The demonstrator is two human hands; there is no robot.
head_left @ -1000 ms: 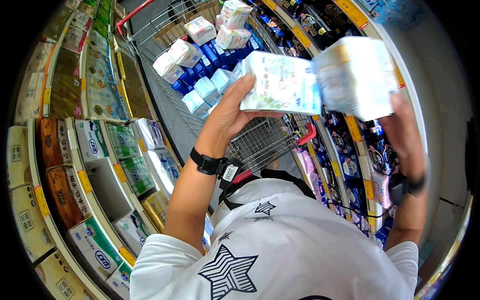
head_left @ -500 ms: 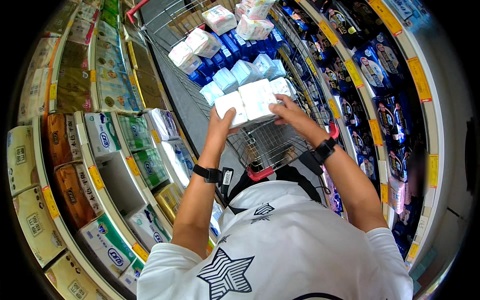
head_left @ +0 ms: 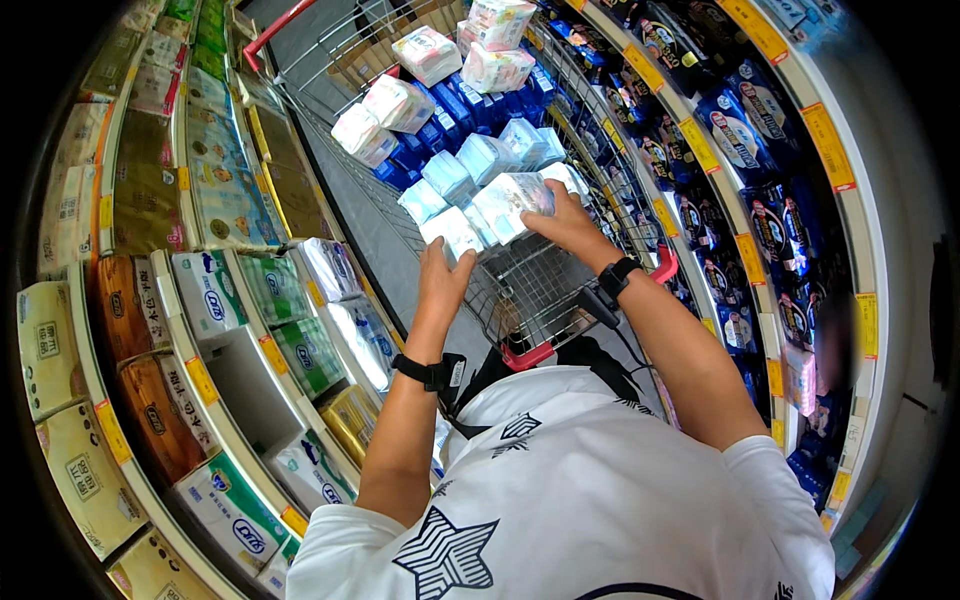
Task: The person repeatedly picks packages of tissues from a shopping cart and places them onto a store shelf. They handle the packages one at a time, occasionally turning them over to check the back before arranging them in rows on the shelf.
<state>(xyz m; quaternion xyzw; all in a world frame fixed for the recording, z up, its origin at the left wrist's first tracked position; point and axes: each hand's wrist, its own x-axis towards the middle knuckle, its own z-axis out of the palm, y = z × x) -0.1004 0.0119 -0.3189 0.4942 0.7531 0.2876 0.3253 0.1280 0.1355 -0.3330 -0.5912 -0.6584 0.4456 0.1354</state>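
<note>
A white soft pack with pale print (head_left: 512, 205) is in my right hand (head_left: 570, 222), thumb on its near face and fingers round its right side. It is tilted above the wire shopping cart (head_left: 535, 285). Just left of it lies another white soft pack (head_left: 450, 232). My left hand (head_left: 443, 285) is at that pack's near edge, thumb and fingers apart, fingertips touching or very close to it. Light blue packs (head_left: 448, 176) sit in a row just beyond, then dark blue packs (head_left: 440, 130). Pink-and-white packs (head_left: 428, 55) rest on top of the dark blue ones.
Shelves of tissue packs (head_left: 215, 290) line the left side, one with a gap (head_left: 250, 385). Dark blue packs (head_left: 745, 130) fill the right shelves close to the cart. The red cart handle (head_left: 525, 355) is near my waist. Grey floor (head_left: 375, 240) shows beside the cart.
My left hand has loosened from the left white pack and drawn back to its near edge. My right hand has tilted the other pack. The view has shifted slightly.
</note>
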